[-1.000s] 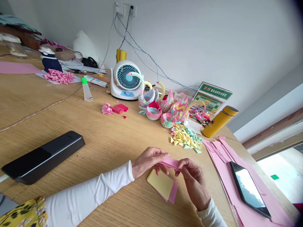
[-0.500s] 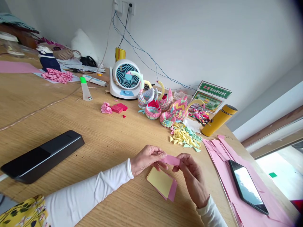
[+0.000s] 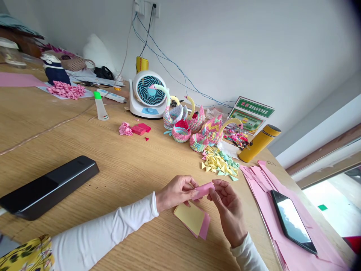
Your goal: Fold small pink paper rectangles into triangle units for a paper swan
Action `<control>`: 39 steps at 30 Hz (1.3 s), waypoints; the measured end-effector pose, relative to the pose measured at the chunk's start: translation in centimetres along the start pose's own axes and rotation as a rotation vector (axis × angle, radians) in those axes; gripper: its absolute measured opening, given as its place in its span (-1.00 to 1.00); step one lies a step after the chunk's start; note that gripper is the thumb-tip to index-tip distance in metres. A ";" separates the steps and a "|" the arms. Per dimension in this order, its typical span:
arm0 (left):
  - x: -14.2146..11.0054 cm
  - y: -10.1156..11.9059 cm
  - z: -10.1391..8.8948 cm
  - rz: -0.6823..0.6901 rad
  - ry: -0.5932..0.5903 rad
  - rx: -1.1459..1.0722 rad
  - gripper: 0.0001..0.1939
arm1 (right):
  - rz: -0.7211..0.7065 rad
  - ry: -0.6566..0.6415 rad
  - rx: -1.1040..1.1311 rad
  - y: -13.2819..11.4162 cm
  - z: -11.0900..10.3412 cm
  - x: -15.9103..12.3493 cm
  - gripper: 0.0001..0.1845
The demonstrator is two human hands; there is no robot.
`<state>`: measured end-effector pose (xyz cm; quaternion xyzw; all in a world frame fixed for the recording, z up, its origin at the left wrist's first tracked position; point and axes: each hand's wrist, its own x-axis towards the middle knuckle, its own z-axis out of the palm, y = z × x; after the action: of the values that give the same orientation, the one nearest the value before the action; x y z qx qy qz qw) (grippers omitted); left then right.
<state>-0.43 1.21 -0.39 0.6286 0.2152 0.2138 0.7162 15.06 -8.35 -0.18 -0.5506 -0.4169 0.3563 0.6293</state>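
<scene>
Both my hands hold a small folded pink paper strip (image 3: 203,189) just above the wooden table (image 3: 121,165). My left hand (image 3: 176,192) pinches its left end, my right hand (image 3: 229,210) pinches its right end. Right under them lies a small stack of square papers (image 3: 191,218), yellow on top and pink below. Beyond my hands sits a heap of yellow and green folded paper triangles (image 3: 220,163).
Several paper swans (image 3: 194,126) stand mid-table before a small desk fan (image 3: 148,94). A yellow flask (image 3: 259,143), pink sheets (image 3: 265,188) and a phone (image 3: 293,222) lie right. A black flat case (image 3: 47,186) lies left. Pink folded pieces (image 3: 66,90) and a glue tube (image 3: 100,107) sit further back.
The pink strip has been folded narrower and tilted up between my fingers; both hands stayed in place above the stack.
</scene>
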 end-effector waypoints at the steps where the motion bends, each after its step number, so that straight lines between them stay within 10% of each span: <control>1: 0.0 -0.1 0.0 0.007 -0.010 0.026 -0.53 | -0.005 0.010 0.011 -0.1 0.1 0.0 -0.66; 19: -0.2 0.9 0.5 0.157 0.106 -0.039 -0.61 | -0.107 -0.125 -0.408 -0.1 1.1 -0.6 -0.72; 39: -0.3 0.1 0.2 0.349 0.092 -0.027 -0.67 | -0.166 -0.071 -0.122 0.4 0.6 -0.7 -0.79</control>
<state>-0.55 0.91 -0.28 0.6361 0.1326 0.3662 0.6661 14.21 -8.65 -0.61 -0.5387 -0.5038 0.2962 0.6068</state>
